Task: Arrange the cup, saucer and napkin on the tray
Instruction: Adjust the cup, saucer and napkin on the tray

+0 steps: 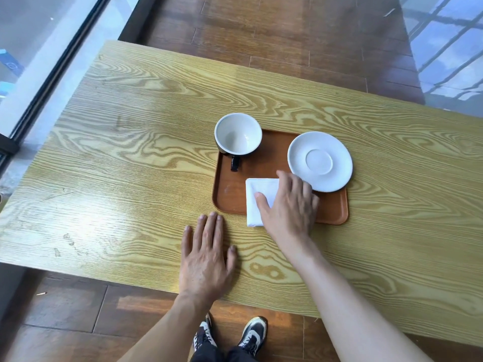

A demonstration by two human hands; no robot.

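Brown tray [230, 189] sat on the wooden table [130, 152], holding the cup [237, 133] and saucer [320, 161] apart; my right hand [290, 205] lay flat, fingers spread, on the white napkin [257, 202] overhanging its near edge, my left hand [206, 259] flat on the table, fingers spread

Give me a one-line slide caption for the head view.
Right hand on napkin overhanging tray; cup, saucer apart.
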